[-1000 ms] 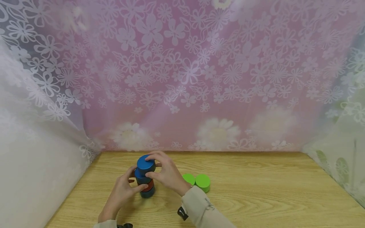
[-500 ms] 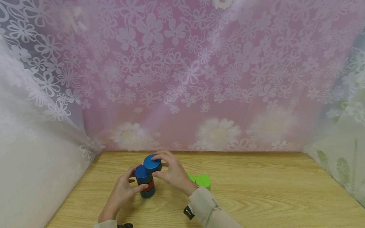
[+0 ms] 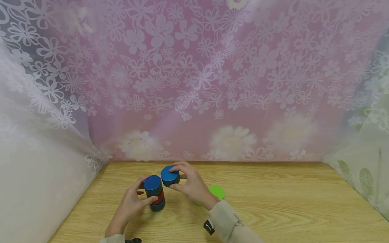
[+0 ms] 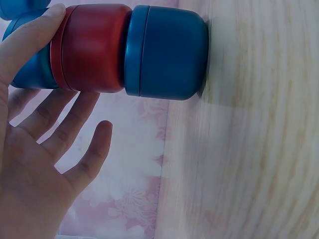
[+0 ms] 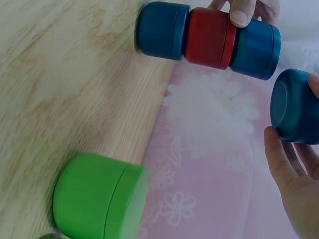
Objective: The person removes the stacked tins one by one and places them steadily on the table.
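Observation:
Three lidded round tins stand stacked on the table: a blue bottom tin (image 4: 167, 52), a red middle tin (image 4: 94, 48) and a blue top tin (image 5: 254, 49). My left hand (image 3: 130, 202) grips the upper part of this stack, its thumb across the red and top blue tins, its fingers behind. In my right hand (image 3: 192, 185) is another blue tin (image 3: 170, 175), held by its sides off the table, just right of the stack's top. The underside of that tin shows in the right wrist view, apart from the stack.
A green tin (image 5: 94, 194) stands on the wooden table (image 3: 288, 202) to the right, partly hidden by my right forearm in the head view. A flowered curtain (image 3: 212, 84) hangs along the table's back edge, with pale cloth at both sides.
My right hand has moved the held blue tin rightward, from over the stack's top to beside it. The right forearm now covers more of the green tins. My left hand has stayed put.

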### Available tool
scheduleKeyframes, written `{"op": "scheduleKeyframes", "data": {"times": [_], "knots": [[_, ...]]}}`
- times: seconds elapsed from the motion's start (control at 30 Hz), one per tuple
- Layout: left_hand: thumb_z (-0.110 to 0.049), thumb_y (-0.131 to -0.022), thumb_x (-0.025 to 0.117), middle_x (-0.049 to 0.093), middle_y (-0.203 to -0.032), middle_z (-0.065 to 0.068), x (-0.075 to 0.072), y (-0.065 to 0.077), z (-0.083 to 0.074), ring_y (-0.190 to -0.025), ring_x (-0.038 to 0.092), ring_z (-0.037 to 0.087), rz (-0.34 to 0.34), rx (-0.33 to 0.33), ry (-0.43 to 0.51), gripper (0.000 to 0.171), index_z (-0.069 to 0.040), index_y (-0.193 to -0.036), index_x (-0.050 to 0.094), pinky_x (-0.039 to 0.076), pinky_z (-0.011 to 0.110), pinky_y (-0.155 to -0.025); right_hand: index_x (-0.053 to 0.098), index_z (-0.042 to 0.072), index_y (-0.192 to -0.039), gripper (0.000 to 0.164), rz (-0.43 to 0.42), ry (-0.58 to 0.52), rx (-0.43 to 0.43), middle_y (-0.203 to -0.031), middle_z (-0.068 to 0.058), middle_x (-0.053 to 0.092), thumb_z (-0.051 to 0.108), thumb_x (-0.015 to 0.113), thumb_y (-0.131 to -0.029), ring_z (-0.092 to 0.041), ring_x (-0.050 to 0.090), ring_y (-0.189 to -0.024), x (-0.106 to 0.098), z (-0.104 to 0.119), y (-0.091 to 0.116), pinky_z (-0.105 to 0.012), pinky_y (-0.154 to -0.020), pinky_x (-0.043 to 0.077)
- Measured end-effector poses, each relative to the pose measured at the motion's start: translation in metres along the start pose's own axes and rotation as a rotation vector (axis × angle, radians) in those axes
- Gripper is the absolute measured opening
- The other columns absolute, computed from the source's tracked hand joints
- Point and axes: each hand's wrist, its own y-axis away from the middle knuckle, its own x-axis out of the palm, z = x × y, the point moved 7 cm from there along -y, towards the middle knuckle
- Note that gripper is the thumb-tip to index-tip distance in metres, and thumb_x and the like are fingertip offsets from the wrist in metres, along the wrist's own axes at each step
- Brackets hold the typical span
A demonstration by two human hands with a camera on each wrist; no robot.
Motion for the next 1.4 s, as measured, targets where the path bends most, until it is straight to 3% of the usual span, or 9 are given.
{"op": "scheduleKeyframes", "data": {"times": [0.53, 1.4], "knots": [[-0.005, -0.078, 0.089, 0.069, -0.120, 0.012, 0.001, 0.000, 0.000, -0.108, 0.065, 0.032, -0.006, -0.004, -0.004, 0.072, -0.004, -0.142, 0.055, 0.056, 0.052, -0.088, 0.068, 0.002, -0.120, 0.041, -0.016, 0.044, -0.034, -0.133, -0.014, 0.058, -0.005, 0.082, -0.082, -0.036, 0.059, -0.121, -0.016, -0.002, 0.013, -0.045, -0.091, 0.057], [-0.004, -0.077, 0.089, 0.068, -0.121, 0.012, 0.001, 0.000, 0.001, -0.109, 0.064, 0.032, -0.001, -0.009, -0.005, 0.072, -0.005, -0.141, 0.056, 0.055, 0.052, -0.089, 0.068, 0.001, -0.120, 0.040, -0.057, 0.016, -0.051, -0.132, -0.021, 0.057, -0.005, 0.082, -0.083, -0.041, 0.059, -0.121, -0.043, -0.010, 0.033, -0.041, -0.091, 0.057]]}}
